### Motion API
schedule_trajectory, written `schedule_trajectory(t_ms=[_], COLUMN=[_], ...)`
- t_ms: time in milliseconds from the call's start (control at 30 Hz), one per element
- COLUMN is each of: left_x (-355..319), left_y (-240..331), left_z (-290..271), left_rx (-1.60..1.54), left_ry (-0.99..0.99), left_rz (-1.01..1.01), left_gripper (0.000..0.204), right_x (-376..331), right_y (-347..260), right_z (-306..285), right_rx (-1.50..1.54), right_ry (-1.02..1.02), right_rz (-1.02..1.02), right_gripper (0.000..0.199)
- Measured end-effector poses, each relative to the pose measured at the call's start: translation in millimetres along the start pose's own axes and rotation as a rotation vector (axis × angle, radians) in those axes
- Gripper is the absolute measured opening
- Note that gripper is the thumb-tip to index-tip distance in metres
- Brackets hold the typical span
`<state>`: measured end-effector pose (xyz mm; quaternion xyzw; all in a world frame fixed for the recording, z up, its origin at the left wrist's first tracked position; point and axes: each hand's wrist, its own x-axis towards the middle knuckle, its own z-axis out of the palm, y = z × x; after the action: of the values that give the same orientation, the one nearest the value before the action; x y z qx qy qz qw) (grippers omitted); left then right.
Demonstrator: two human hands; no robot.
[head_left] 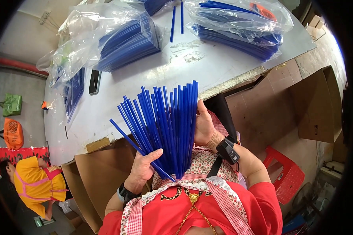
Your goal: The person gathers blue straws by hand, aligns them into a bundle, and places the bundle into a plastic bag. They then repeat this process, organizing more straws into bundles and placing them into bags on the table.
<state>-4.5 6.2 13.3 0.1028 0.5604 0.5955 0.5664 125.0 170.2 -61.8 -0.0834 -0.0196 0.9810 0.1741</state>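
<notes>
A fanned-out bunch of long, thin blue plastic straws (pixel 164 125) stands upright between my two hands, close to my apron. My left hand (pixel 143 168) is closed at the lower left of the bunch, its thumb over one straw that slants away from the others. Against the right side rests my right hand (pixel 204 127), thumb pointing up and its other fingers hidden behind the straws. The upper ends are uneven and spread apart, while the lower ends crowd together.
On the white table (pixel 125 84), clear plastic bags (pixel 86 33) hold more blue straws. Two loose straws (pixel 173 24) and a phone (pixel 94 82) lie there too. Cardboard boxes (pixel 317 103) and a red stool (pixel 284 174) stand nearby. A person in yellow (pixel 39 180) works at the left.
</notes>
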Motion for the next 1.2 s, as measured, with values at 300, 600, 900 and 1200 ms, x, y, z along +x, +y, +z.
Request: schedule_trajectory(t_ms=[300,600,900,1200], left_x=[-0.4,-0.1,-3.2,6.6], left_y=[0.5,0.7,0.9,1.8], left_z=[3.1,3.2,1.2,13.7], left_rx=[0.023,0.059,0.024,0.122], left_ry=[-0.002,-0.014,0.022,-0.040], left_rz=[0.016,0.040,0.019,0.040], left_gripper=[0.057,0.059,0.053,0.049], right_x=[-2.4,-1.5,-1.4,1.6], right_y=[-1.8,-1.4,-1.2,5.5], right_z=[1.1,-2.1,-4.4,28.3], right_rx=[-0.021,-0.022,-0.053,-0.328], right_ry=[-0.005,-0.034,0.014,0.046], right_rz=[0.013,0.018,-0.004,0.051], right_gripper=[0.087,0.087,0.086,0.068])
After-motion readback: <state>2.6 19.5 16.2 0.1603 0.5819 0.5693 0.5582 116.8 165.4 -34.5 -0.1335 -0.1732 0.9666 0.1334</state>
